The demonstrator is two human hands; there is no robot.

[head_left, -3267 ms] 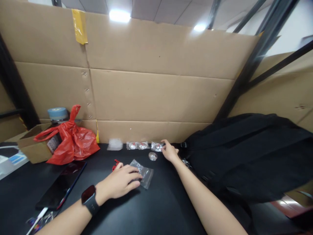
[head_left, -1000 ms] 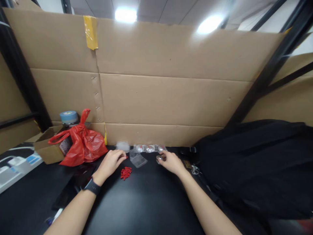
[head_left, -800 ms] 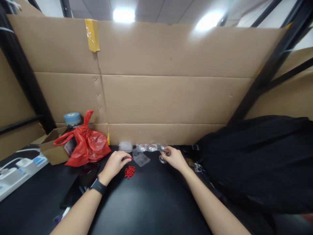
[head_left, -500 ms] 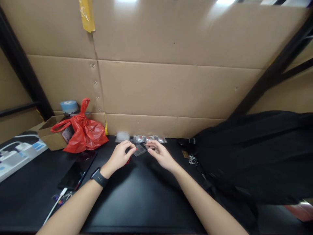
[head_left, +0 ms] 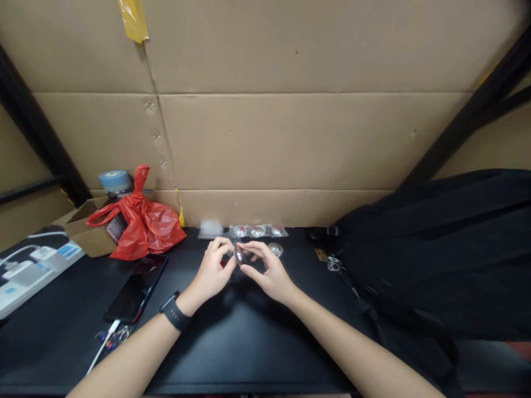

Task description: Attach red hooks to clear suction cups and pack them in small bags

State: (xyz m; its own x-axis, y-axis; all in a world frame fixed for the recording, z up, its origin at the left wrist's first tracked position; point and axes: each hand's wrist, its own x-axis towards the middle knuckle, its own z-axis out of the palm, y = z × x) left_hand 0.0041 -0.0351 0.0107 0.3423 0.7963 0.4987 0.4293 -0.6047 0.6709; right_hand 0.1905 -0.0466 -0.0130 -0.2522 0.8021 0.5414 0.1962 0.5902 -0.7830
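My left hand and my right hand meet above the black table. Between their fingertips they pinch a small clear round piece. A bit of red shows just under my left fingers. Behind the hands, a row of small clear bags with round red-centred pieces lies along the cardboard wall. A loose clear round piece lies on the table right of my right hand. A black watch is on my left wrist.
A red plastic bag and a small cardboard box sit at the back left. A dark phone lies left of my arm. A white power strip is far left. A black bag fills the right side.
My hands came together from apart. The right hand picked up a clear round piece and brought it to the left hand. The camera tilted down.
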